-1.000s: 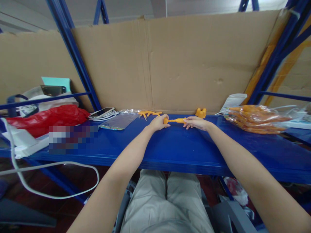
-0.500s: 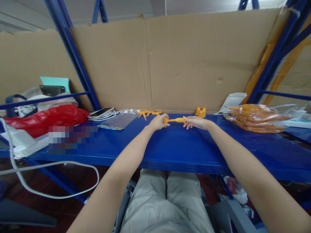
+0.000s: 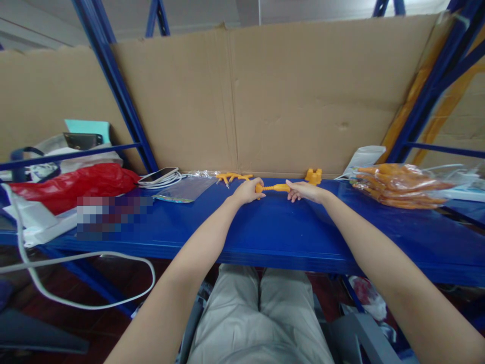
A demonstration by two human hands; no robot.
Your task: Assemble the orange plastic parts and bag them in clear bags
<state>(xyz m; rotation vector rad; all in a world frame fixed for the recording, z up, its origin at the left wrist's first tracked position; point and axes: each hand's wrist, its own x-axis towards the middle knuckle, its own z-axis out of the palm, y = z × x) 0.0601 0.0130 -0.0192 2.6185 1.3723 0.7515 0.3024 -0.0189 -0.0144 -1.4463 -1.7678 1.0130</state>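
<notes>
Between my two hands lies an orange plastic piece with a spiral-ridged shaft (image 3: 273,187), held level just above or on the blue shelf top (image 3: 273,227); which of the two I cannot tell. My left hand (image 3: 249,191) is closed around its rounded left end. The thumb and fingers of my right hand (image 3: 300,191) pinch the smoother right end. Behind my left hand rest branching orange plastic parts (image 3: 231,177). A notched orange block (image 3: 313,176) stands behind my right hand, near the cardboard.
A cardboard sheet (image 3: 295,96) rises along the back. On the right is a clear bag of orange parts (image 3: 399,187). Leftward are a flat clear plastic bag (image 3: 185,188), a phone (image 3: 162,175) with white cable, and a red plastic bag (image 3: 79,187). A white cable (image 3: 109,306) loops below the edge.
Both hands keep their hold on the orange piece, with hardly any movement. The whole view has shifted very slightly.
</notes>
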